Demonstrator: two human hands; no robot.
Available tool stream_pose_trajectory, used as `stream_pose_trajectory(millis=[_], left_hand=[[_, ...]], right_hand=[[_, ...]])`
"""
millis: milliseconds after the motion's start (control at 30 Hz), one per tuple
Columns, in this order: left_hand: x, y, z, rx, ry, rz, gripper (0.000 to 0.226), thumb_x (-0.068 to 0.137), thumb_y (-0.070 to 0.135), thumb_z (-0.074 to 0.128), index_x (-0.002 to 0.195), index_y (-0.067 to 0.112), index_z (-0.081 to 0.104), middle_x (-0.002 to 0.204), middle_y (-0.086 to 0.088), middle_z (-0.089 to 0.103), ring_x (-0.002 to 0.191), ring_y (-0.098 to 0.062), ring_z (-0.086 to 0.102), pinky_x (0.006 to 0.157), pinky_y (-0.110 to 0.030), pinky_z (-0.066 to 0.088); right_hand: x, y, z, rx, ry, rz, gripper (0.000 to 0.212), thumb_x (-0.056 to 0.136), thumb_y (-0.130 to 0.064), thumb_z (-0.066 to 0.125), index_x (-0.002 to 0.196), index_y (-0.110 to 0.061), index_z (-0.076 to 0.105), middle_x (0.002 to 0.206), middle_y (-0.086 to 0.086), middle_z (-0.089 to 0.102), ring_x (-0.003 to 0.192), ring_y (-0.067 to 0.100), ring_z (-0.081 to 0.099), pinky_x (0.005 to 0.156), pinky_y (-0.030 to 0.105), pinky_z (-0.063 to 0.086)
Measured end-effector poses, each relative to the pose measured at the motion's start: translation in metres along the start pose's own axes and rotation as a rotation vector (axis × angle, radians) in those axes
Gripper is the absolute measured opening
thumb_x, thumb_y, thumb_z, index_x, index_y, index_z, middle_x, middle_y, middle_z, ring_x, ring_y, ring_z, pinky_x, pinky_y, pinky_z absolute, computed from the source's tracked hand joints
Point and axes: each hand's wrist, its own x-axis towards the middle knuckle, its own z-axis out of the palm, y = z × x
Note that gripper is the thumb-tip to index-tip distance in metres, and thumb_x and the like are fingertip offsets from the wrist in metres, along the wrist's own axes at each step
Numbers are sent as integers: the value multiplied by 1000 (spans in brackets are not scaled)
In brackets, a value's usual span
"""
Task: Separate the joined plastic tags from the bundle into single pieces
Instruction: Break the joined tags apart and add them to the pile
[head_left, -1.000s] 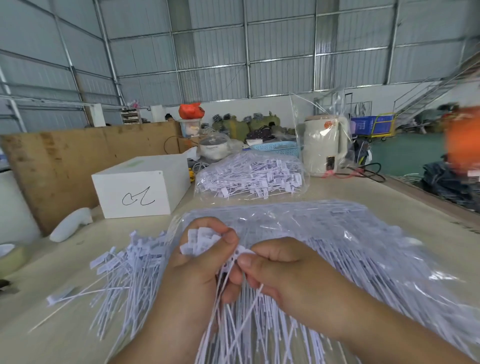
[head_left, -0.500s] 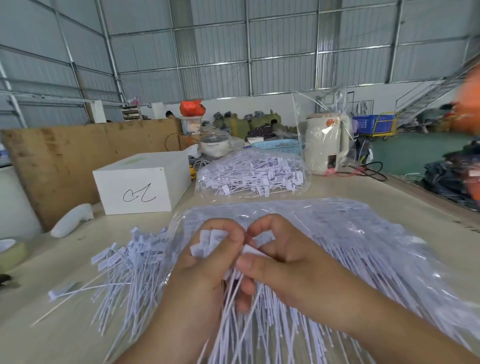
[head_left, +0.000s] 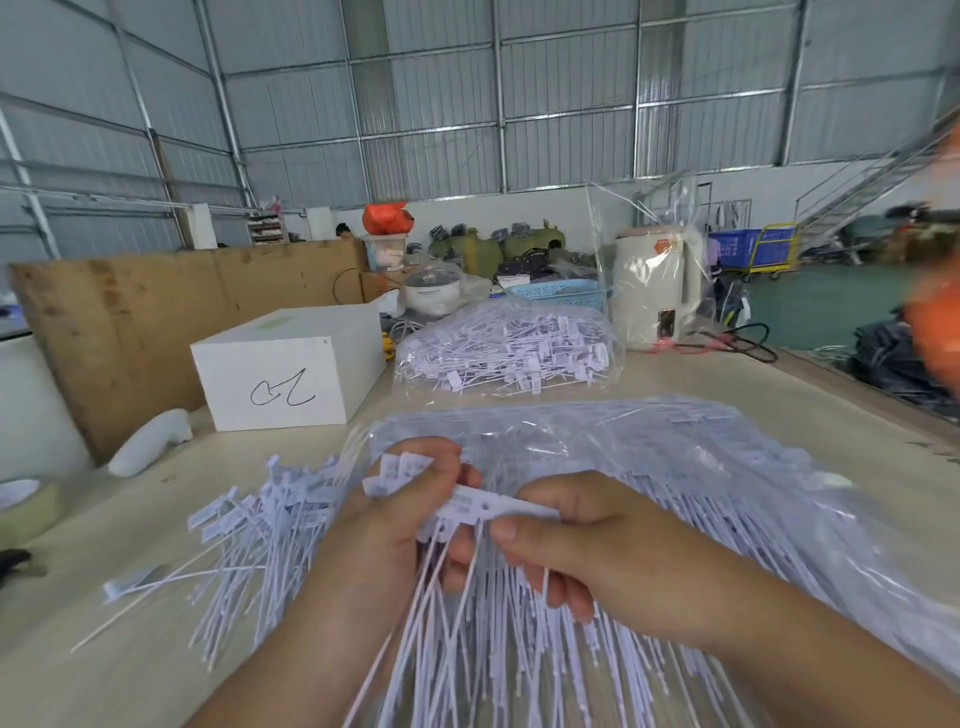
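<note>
Pinching one strip of joined plastic tags (head_left: 485, 506) between both hands.
Left hand (head_left: 400, 512) and right hand (head_left: 592, 540) fingers curled tight; tag print's unreadable.

Corrugated grey metal walls (head_left: 519, 104) — pale worktable (head_left: 857, 441), plywood board (head_left: 130, 322), staircase (head_left: 872, 187) far right

Table (head_left: 675, 379) bearing loose tags (head_left: 260, 519) left of the fingers (head_left: 447, 467), bagged tags (head_left: 509, 353) and white box (head_left: 291, 369) beyond.
</note>
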Motion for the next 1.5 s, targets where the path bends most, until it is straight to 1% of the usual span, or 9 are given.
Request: stream_pose_trajectory(millis=[167, 300, 400, 533, 700, 1033, 1200, 1333, 1500], left_hand=[[-3, -5, 6, 71, -49, 55, 16, 63, 11, 71, 77, 13, 63, 48, -11, 42, 30, -14, 35, 32, -19, 33], [-3, -4, 9, 7, -19, 76, 11, 65, 11, 70, 70, 19, 63, 53, -11, 40, 30, -16, 33, 32, -19, 32], [-4, -3, 10, -65, -2, 94, 13, 66, 10, 69, 70, 18, 60, 62, -13, 40, 29, -15, 31, 34, -18, 31], [-6, -4, 12, -123, -8, 98, 23, 69, 6, 69, 76, 14, 48, 45, -7, 33, 28, -13, 28, 35, -15, 30], [-8, -3, 16, -146, -3, 101, 33, 65, 1, 74, 79, 16, 48, 40, -6, 30, 30, -14, 26, 33, -17, 29], [-12, -5, 22, -137, 115, 130, 24, 65, 13, 70, 77, 20, 51, 38, -7, 31, 30, -15, 27, 36, -20, 24], [-15, -4, 24, -159, 103, 97, 26, 64, 14, 69, 79, 19, 48, 40, -8, 31, 31, -15, 26, 36, -18, 24], [-16, -7, 22, -139, 111, 30, 28, 67, 17, 71, 76, 17, 45, 43, -7, 32, 33, -17, 28, 39, -21, 25], [1, -7, 1, -43, 241, -95, 29, 83, 3, 64, 68, 15, 42, 43, -4, 34, 30, -15, 29, 33, -15, 24]], right_hand=[[-1, -4, 5, 81, 21, -33, 37, 85, -47, 58, 57, -24, 55, 48, -7, 49, 46, 11, 44, 51, 26, 34], [-1, -5, 12, 147, 76, -81, 47, 99, -29, 55, 53, -23, 55, 42, -13, 43, 38, 1, 37, 44, 15, 30], [-2, -7, 20, 168, 89, -144, 41, 102, -29, 51, 67, -17, 70, 49, -2, 55, 43, 3, 36, 49, 18, 31], [-4, -7, 30, 257, 127, -232, 37, 100, -25, 49, 74, -17, 74, 61, -1, 70, 52, -3, 55, 56, 5, 36], [-3, -4, 39, 274, 252, -309, 35, 90, -32, 47, 69, -18, 72, 62, 2, 71, 69, 10, 68, 71, 13, 43], [0, -4, 61, 566, 374, -303, 34, 83, -29, 53, 57, -12, 67, 49, 8, 59, 40, 2, 50, 46, 6, 36], [4, 2, 69, 611, 439, -337, 35, 83, -31, 55, 56, -13, 67, 50, 9, 58, 48, 14, 55, 53, 14, 42], [4, 5, 71, 438, 510, -395, 35, 88, -28, 54, 57, -15, 64, 53, 3, 61, 52, 11, 59, 58, 14, 44], [1, -2, 52, -238, 767, -531, 42, 96, -35, 51, 58, -24, 41, 53, -10, 41, 47, 2, 38, 48, 10, 28]])
